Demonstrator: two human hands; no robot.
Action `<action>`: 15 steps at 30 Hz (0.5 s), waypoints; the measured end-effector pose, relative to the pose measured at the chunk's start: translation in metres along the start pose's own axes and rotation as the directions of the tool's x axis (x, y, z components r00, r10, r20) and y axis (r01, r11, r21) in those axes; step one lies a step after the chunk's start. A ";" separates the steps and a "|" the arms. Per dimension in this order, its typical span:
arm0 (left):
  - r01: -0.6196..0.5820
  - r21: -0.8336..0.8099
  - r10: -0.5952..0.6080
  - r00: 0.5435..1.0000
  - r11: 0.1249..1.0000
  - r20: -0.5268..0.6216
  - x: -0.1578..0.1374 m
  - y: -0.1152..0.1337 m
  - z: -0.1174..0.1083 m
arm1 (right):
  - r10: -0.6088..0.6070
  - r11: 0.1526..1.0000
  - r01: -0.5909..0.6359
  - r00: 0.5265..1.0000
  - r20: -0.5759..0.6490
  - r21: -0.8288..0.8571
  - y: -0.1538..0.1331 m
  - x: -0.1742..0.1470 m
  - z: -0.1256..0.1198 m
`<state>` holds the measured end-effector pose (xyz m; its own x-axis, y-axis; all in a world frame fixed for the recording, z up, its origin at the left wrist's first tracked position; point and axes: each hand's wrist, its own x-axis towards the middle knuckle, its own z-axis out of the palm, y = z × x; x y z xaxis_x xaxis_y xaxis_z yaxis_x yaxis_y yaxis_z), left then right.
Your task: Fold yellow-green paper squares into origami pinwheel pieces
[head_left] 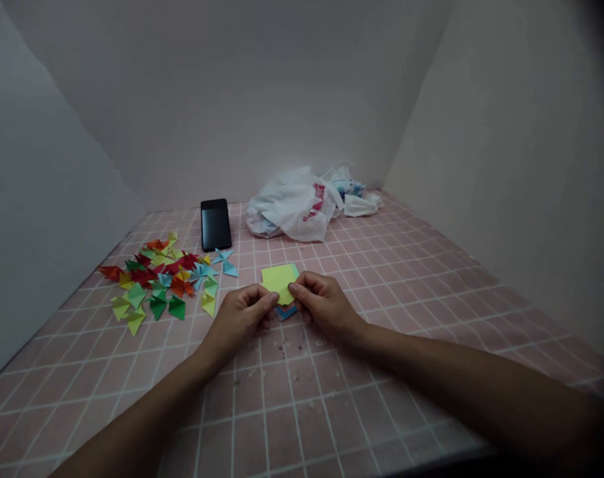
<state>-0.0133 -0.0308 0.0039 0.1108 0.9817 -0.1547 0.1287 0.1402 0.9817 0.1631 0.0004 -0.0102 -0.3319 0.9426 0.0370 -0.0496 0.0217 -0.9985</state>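
Observation:
A small square of yellow paper [278, 277] is pinched between my two hands at its near corners. My left hand [245, 311] grips the left corner between thumb and fingers. On the other side, my right hand [326, 307] pinches the right corner the same way. Beneath the yellow sheet, a stack of coloured paper [287, 312] shows blue and orange edges. Left of my hands lies a pile of folded paper pieces [157, 269] in red, orange, yellow, green and light blue, with pointed tips.
A black phone [215, 226] lies behind the folded pieces. At the back, a white plastic bag [297, 202] with red print sits beside a crumpled packet [354, 192]. Pink checked cloth [406, 279] covers the table, and pale walls [262, 99] enclose it on three sides.

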 end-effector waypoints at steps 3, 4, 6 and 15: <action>-0.033 -0.007 0.033 0.999 0.999 -0.022 0.001 0.002 -0.002 | 0.054 0.997 -0.055 0.998 0.028 0.047 -0.001 0.001 0.000; -0.052 0.011 0.052 0.998 0.999 -0.036 0.001 0.004 -0.003 | 0.076 0.994 -0.080 0.996 0.048 0.076 -0.001 0.001 0.000; -0.097 0.058 0.101 0.992 0.994 -0.073 0.002 0.007 -0.007 | 0.124 0.981 -0.138 0.986 0.112 0.133 -0.001 0.002 0.001; -0.170 -0.160 0.124 0.957 0.972 -0.261 0.000 0.004 -0.002 | -0.022 0.999 0.024 0.996 0.087 -0.023 0.003 -0.001 0.001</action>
<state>-0.0151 -0.0296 0.0080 -0.1354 0.9908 0.0030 -0.0515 -0.0100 0.9986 0.1625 -0.0007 -0.0133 -0.4119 0.9091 0.0623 -0.0355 0.0523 -0.9980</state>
